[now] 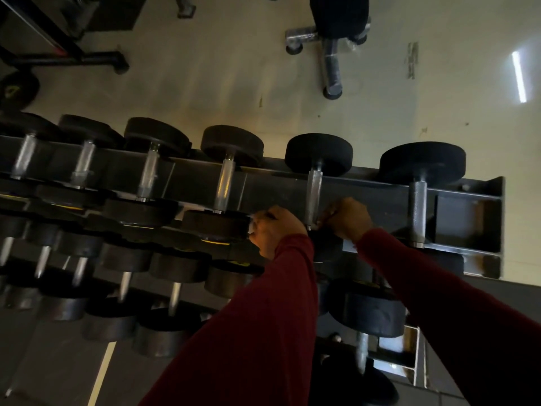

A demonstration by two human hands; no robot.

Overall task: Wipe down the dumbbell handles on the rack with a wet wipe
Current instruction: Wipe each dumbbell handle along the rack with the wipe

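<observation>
Dumbbells point(314, 183) fill rack point(468, 194) — both hands' grip curled, contents unclear.

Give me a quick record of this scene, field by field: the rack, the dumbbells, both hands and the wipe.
rack: dark metal rack, several tiers
dumbbells: row of black-ended dumbbells on top tier, more on lower tiers
left hand: left hand, fingers curled, near the lower end of one dumbbell; something pale at the fingertips, too small to name
right hand: right hand, fingers curled at the bottom of a handle
wipe: not clearly visible
sleeves: dark red
background: bench on the floor
</observation>
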